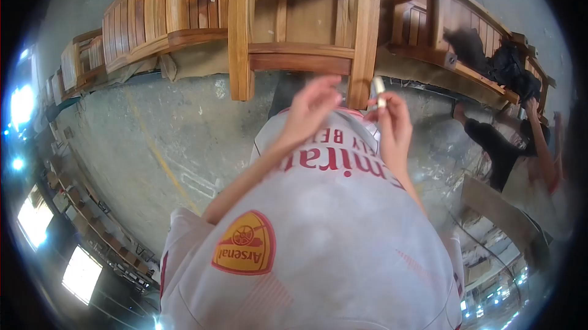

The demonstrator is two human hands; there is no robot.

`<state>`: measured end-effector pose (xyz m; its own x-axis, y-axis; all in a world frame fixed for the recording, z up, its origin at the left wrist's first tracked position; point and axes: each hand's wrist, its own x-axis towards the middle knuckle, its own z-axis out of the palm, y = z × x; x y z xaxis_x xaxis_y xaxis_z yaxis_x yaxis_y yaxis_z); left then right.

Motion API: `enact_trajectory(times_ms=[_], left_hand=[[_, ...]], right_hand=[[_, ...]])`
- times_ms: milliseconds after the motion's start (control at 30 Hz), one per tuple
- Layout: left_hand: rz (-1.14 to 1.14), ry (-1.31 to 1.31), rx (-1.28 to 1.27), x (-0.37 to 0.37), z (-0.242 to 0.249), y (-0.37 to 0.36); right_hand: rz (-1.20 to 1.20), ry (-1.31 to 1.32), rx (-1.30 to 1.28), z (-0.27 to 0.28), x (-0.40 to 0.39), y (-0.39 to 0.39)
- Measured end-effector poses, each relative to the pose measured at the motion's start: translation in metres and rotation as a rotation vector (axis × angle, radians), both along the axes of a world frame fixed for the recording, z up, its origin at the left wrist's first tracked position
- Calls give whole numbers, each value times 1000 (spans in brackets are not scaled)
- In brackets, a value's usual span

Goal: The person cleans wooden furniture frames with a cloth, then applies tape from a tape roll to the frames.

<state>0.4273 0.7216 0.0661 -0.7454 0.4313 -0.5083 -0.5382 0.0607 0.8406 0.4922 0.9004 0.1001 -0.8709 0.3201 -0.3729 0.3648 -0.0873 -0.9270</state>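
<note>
My left hand (pixel 309 109) is raised over the front of my white shirt (pixel 343 232), its fingers apart and slightly blurred, with nothing seen in it. To its right, my right hand (pixel 395 118) holds a short whitish stick (pixel 380 91) upright between its fingers; what the stick is cannot be made out. Just beyond both hands stands a wooden chair frame (pixel 301 50) with two thick legs. The stick is close to the frame's right leg (pixel 361 79), and neither hand is seen touching the wood.
Slatted wooden benches stand at left (pixel 144 17) and right (pixel 429 17). Black cloth (pixel 505 63) lies on the right bench, where another person (pixel 536 164) reaches with a hand. A brown board (pixel 502 213) is at lower right, over the concrete floor (pixel 184 140).
</note>
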Motion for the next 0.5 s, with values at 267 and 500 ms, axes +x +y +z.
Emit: enact_trajectory(times_ms=[267, 500], left_hand=[[-73, 320, 14, 51, 3, 6], [-208, 384, -35, 51, 4, 11]], right_hand=[[297, -53, 189, 11, 56, -24], [227, -76, 199, 16, 64, -22]])
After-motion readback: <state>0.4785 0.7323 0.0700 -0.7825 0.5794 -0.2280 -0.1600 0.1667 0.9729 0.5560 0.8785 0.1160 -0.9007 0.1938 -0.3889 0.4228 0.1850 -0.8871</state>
